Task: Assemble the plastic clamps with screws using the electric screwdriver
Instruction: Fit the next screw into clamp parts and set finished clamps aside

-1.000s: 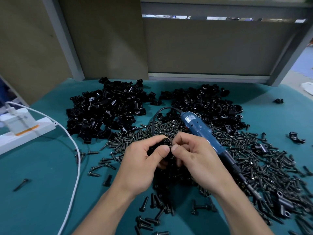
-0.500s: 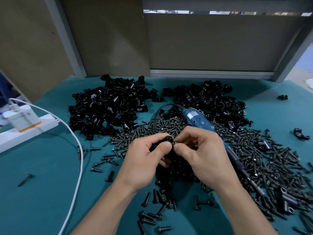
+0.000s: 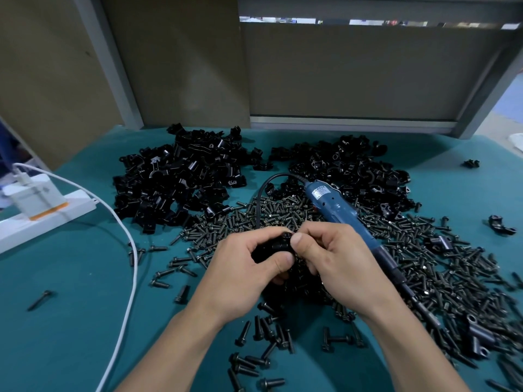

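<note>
We see both hands meeting over the middle of the teal-green mat. The left hand curls round a small black plastic clamp, with the thumb pressed across its near face and the fingers wrapped behind it. The right hand pinches with thumb and forefinger at the clamp's upper right corner, where what looks like a short dark metal screw sits against the clamp. How far that screw has entered we cannot tell. The right hand's other fingers are folded under the pinch.

Just past the right hand's knuckles lies the blue electric screwdriver. It rests on the loose screws and slants from beyond the grip down to the right of the wrist, and neither hand holds it. Its black cord loops up beyond the grip.

A broad scatter of dark loose screws lies under and to the right of the grip, with more near the forearms. Beyond the grip are two heaps of black clamp parts, one to the left and one to the right. Well to the left of the grip we see a white power strip with a white cable curving towards us.
</note>
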`<state>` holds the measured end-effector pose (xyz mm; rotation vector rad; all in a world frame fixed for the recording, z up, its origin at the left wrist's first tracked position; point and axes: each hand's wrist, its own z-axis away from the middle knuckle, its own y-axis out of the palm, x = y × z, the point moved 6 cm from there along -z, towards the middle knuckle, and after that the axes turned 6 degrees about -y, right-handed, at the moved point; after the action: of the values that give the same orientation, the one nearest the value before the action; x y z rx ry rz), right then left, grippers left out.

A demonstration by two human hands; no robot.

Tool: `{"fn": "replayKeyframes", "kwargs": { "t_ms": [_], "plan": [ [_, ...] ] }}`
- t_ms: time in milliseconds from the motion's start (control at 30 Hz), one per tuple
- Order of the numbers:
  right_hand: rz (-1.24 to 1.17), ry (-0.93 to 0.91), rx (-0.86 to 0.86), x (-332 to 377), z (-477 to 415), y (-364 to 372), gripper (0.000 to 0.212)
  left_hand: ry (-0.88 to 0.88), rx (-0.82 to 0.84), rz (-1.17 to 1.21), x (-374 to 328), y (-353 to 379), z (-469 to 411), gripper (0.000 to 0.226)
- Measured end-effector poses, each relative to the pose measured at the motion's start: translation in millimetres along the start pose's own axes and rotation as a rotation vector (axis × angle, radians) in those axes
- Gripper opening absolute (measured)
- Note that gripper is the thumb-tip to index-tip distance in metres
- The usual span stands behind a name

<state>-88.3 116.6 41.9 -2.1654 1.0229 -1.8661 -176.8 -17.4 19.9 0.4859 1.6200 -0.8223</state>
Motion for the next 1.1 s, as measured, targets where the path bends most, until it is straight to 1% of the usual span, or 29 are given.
{"fn": "replayKeyframes", "kwargs": {
  "t_ms": [133,200,233,300,367,400,467,500,567,600,633,733,767,833,900,933,1033,1067,1100],
  "plan": [
    [0.059,0.029,-0.016,0.6,0.9,6.3,0.053,-0.003,-0.031,0.005,-0.2,0.6,-0.1,0.031],
    [0.050,0.034,-0.039,1.6,1.0,8.4,0.055,0.014,-0.034,0.003,-3.0,0.4,-0.2,0.027],
    [0.041,0.025,-0.060,2.7,1.3,7.0,0.053,0.032,-0.040,0.000,-4.7,0.1,-0.1,0.023],
    [-0.031,-0.019,-0.093,7.1,1.4,1.7,0.036,0.045,-0.065,0.014,-5.9,-1.8,-0.5,0.020],
    [-0.061,-0.045,-0.069,9.6,1.5,-0.2,0.015,0.023,-0.099,0.042,-3.6,-4.5,-0.8,0.023],
    [-0.036,-0.052,-0.063,10.1,1.7,0.4,0.012,0.018,-0.105,0.055,-2.7,-5.1,-0.1,0.025],
    [0.015,-0.049,-0.071,8.6,1.6,6.2,0.018,0.031,-0.097,0.065,-3.4,-4.4,1.4,0.026],
    [0.031,-0.027,-0.078,8.0,1.8,9.9,0.025,0.036,-0.096,0.067,-4.1,-4.2,1.9,0.028],
    [0.079,0.018,-0.100,6.8,2.2,12.0,0.039,0.037,-0.109,0.052,-6.2,-4.7,1.4,0.037],
    [0.084,0.024,-0.101,6.5,2.8,10.6,0.043,0.034,-0.114,0.038,-6.2,-5.1,0.9,0.040],
    [0.064,0.013,-0.092,6.6,3.5,8.6,0.041,0.029,-0.107,0.037,-5.5,-4.9,0.3,0.039],
    [0.023,-0.032,-0.029,10.0,3.5,5.6,0.018,0.015,-0.091,0.079,-5.6,-4.6,0.0,0.029],
    [0.034,-0.028,-0.027,8.9,3.1,7.2,0.017,0.016,-0.093,0.092,-6.5,-4.2,0.9,0.029],
    [0.065,-0.010,-0.059,7.6,1.6,9.7,0.024,0.022,-0.085,0.103,-7.3,-2.5,1.7,0.028],
    [0.076,-0.001,-0.066,8.1,2.1,9.7,0.035,0.030,-0.082,0.092,-8.1,-1.8,1.4,0.027],
    [0.049,-0.001,-0.054,7.6,2.9,8.4,0.036,0.032,-0.079,0.087,-7.9,-1.9,1.1,0.026],
    [0.020,-0.025,-0.012,8.7,3.8,3.3,0.018,0.024,-0.060,0.107,-8.4,-0.7,0.6,0.029],
    [0.052,-0.039,-0.027,8.6,3.6,4.4,0.021,0.032,-0.049,0.108,-9.6,0.6,1.6,0.032],
    [0.091,-0.044,-0.056,8.1,2.7,6.4,0.028,0.046,-0.042,0.097,-11.3,2.0,2.3,0.035]
  ]
}}
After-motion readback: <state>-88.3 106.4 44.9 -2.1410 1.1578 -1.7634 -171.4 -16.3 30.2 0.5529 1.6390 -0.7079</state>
